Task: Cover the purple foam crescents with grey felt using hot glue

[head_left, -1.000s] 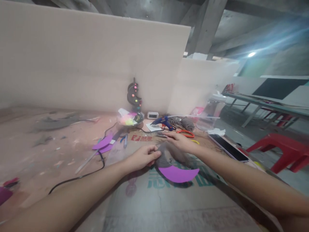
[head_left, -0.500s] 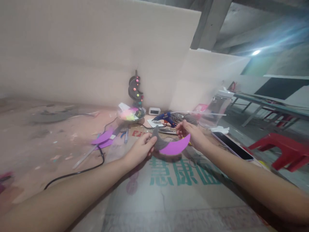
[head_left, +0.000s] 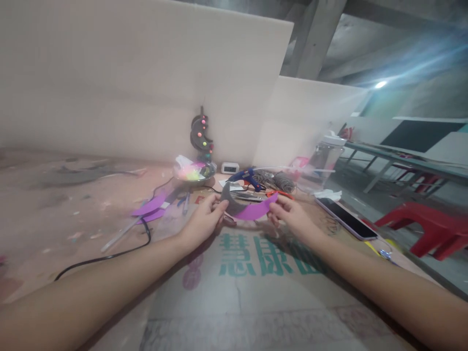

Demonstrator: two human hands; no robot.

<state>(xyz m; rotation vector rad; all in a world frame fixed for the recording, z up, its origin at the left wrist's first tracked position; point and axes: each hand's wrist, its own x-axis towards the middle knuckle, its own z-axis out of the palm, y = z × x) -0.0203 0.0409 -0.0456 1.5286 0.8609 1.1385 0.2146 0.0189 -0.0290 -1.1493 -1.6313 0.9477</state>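
Observation:
Between my two hands hangs a crescent-shaped piece (head_left: 255, 210), its left part dark grey and its right part bright purple. My left hand (head_left: 212, 212) pinches the grey end between thumb and fingers. At the purple tip, my right hand (head_left: 285, 212) has its thumb and fingers closed on the edge. The piece is held just above a printed cardboard sheet (head_left: 237, 297) with green characters. Behind it lies a blue glue gun (head_left: 247, 178). More purple crescent pieces (head_left: 151, 208) rest to the left, with a clear stick (head_left: 122, 235) beside them.
A dark crescent ornament with coloured balls (head_left: 201, 131) stands by the wall behind a bowl (head_left: 193, 178). Near it are a small white clock (head_left: 230, 168) and grey yarn (head_left: 283, 182). On the right are a phone (head_left: 347, 218), a plastic jar (head_left: 329, 156) and a red stool (head_left: 424, 226).
My right hand has moved onto the purple tip and now grips it; before, it was behind the tip, apart from it. My left hand keeps its hold on the grey end.

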